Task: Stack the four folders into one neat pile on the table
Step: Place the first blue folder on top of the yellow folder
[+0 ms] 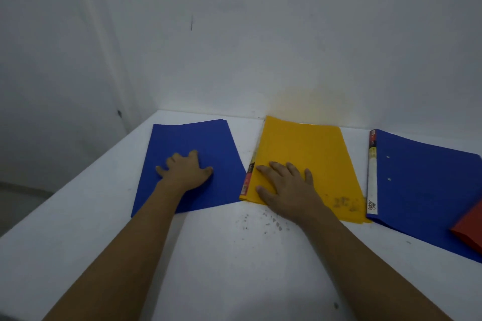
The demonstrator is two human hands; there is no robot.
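matt yellow folder (307,159), smudged white table (234,268).

Two bare forearms are showing from the bottom edge of the picture, and no sleeve is covering either of them as far as the frame reaches. The left hand (186,172) is wearing no glove, ring or watch. The right hand (287,185) is showing the same: no glove, no ring, no band at the wrist. The fingernails are looking short and unpainted.
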